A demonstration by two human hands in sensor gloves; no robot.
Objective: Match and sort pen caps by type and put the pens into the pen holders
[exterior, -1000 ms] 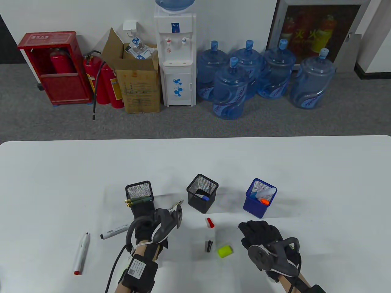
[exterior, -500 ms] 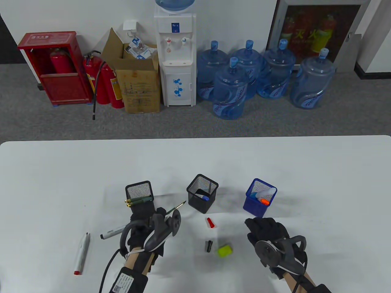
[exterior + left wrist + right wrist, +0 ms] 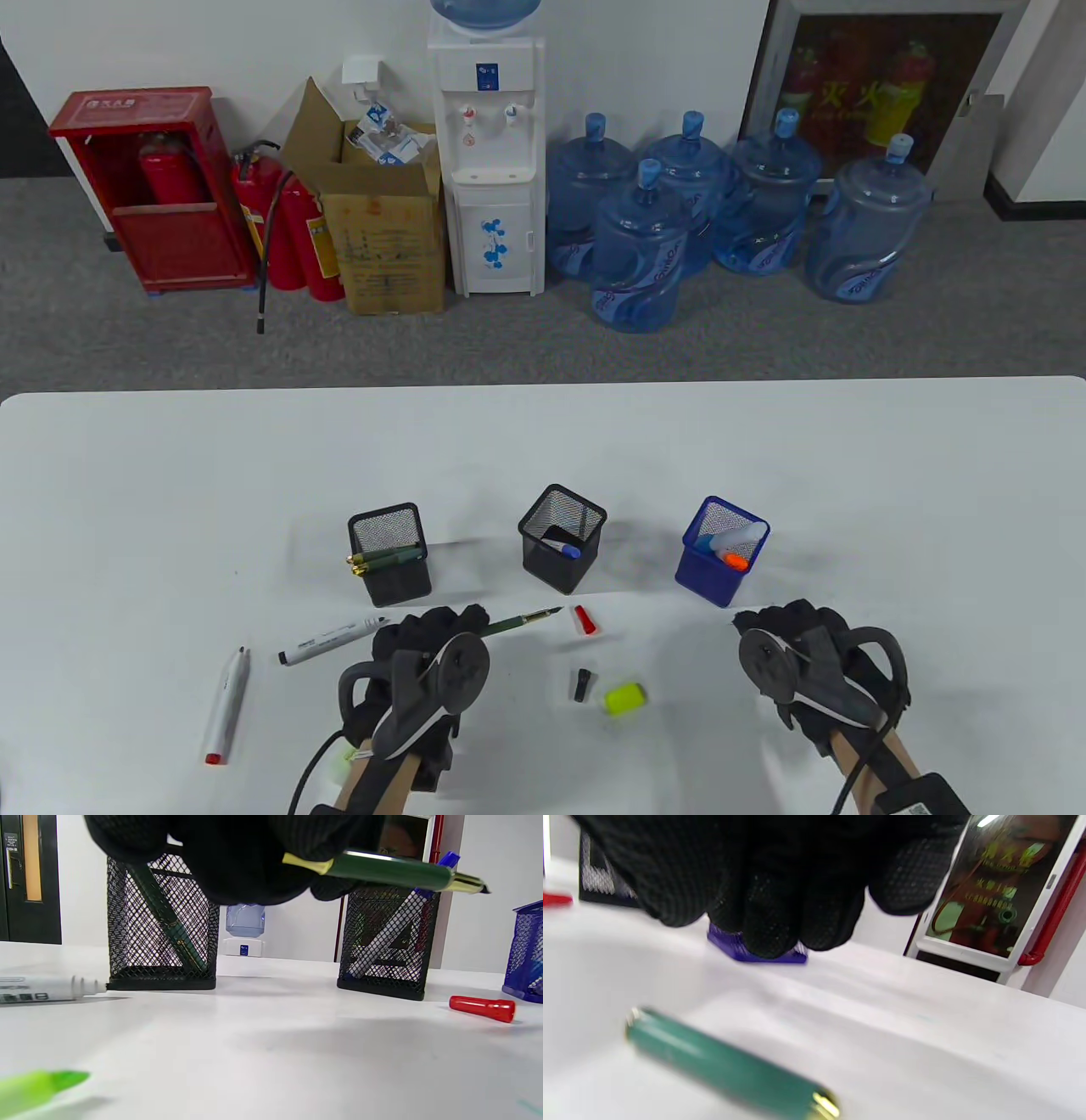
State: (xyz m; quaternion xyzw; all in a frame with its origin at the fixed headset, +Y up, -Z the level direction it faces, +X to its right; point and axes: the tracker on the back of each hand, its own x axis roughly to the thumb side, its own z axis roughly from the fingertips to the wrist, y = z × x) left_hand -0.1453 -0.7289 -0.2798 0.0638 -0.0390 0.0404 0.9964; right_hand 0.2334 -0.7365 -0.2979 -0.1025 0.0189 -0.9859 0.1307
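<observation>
My left hand (image 3: 445,626) grips an uncapped green pen (image 3: 519,622) a little above the table, gold nib pointing right toward a red cap (image 3: 583,621). In the left wrist view the pen (image 3: 394,870) juts out from my curled fingers (image 3: 254,866). My right hand (image 3: 785,626) hovers below the blue holder (image 3: 719,552), fingers hanging loosely and holding nothing. A green cap with gold trim (image 3: 725,1069) lies on the table under it, hidden in the table view. Two black mesh holders, left (image 3: 389,553) and middle (image 3: 562,538), hold pens.
A black cap (image 3: 580,684) and a yellow-green cap (image 3: 625,697) lie between my hands. A white marker (image 3: 327,642) and a white pen with a red end (image 3: 227,706) lie at the left. A green highlighter tip (image 3: 38,1090) shows near my left wrist.
My left hand drew back from the left holder toward the table's front, and the green pen now points right. My right hand moved to the right.
</observation>
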